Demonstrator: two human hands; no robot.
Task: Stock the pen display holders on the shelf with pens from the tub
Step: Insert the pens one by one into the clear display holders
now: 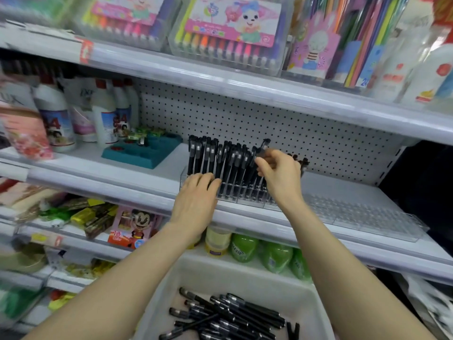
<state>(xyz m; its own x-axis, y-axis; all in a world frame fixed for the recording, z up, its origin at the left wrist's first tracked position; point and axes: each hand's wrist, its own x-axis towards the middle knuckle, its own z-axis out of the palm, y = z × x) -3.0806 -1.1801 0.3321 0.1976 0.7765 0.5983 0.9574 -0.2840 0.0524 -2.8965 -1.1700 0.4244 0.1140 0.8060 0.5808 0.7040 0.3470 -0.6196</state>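
Shelving of white metal with a pegboard back (98,182) fills most of what I see. Below it, nearest to me, stands the white plastic tub (171,285), with a loose heap of black capped pens (232,317) lying crosswise on its floor. On the middle shelf sits the clear acrylic pen display holder (235,197), close to the front edge. A second clear slotted holder (367,217) lies just beside it to the right. To the left, well apart, is a teal plastic tray (142,153).

My left hand (196,200) is on the front left corner of the first holder, its fingers curled over the rim and touching the lower barrels of the pens there. My right hand (279,175) is raised over the right part of that holder. Thumb and fingers are pinched together on one black pen (263,146), which stands tilted with its cap uppermost. Dark tips show past the back of this hand; I cannot tell whether I hold them too.

Rows of black pens (208,155) stand upright in the holder's slots, caps up, filling its left and middle part.
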